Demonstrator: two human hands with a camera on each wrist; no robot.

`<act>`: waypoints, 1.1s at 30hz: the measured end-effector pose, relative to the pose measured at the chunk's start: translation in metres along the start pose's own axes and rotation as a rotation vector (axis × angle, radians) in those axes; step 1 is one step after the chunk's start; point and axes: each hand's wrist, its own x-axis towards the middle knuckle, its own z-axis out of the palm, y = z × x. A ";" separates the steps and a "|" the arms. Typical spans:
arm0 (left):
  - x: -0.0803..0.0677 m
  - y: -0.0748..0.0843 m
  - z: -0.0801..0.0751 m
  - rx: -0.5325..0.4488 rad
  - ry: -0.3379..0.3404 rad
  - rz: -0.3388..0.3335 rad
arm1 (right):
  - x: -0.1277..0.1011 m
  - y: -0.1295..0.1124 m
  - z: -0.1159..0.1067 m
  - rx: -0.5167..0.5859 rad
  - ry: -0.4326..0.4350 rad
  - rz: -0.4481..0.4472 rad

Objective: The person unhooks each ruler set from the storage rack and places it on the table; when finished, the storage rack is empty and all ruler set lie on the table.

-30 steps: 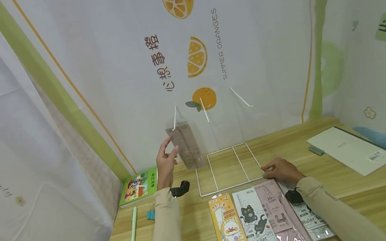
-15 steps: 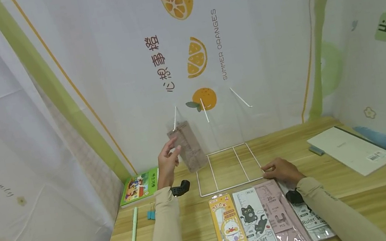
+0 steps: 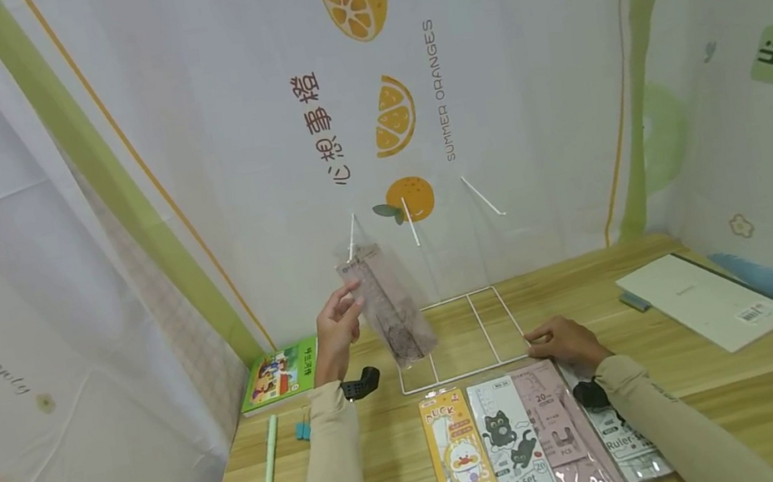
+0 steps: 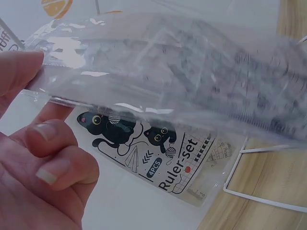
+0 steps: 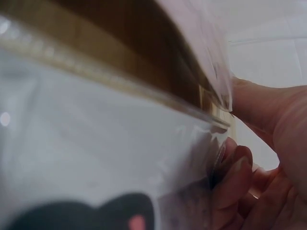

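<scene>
My left hand pinches the edge of a clear-sleeved ruler set between thumb and forefinger. Its top is at the tip of the left hook of a white wire rack; whether it is threaded on cannot be told. The set hangs tilted, lower end to the right. In the left wrist view, a black-cat ruler set shows behind the held sleeve. My right hand holds the rack's front right corner. Blurred package edges partly hide its fingers in the right wrist view.
Several packs lie at the front: a yellow duck pack, a cat ruler set, a pink set, another set under the right forearm. A green book, green pen and blue clip lie left; a pale notebook, right.
The ruler set in my left hand has swung its lower end down and to the right, tilting more. The left hand has shifted slightly; the right hand stays at the rack's corner.
</scene>
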 end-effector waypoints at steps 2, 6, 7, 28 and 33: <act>-0.003 -0.001 -0.001 -0.019 -0.009 0.001 | 0.000 -0.001 0.000 0.007 -0.003 0.007; -0.009 -0.002 -0.003 -0.025 -0.008 0.006 | -0.001 -0.001 0.000 0.027 -0.011 0.021; -0.011 -0.002 -0.003 -0.019 -0.006 0.012 | -0.001 0.000 0.000 0.029 -0.015 0.018; -0.035 0.016 -0.008 0.090 -0.017 0.107 | 0.001 0.001 0.000 0.012 -0.012 0.013; -0.040 0.022 -0.010 0.107 -0.036 0.130 | 0.003 0.003 0.001 -0.024 0.020 -0.025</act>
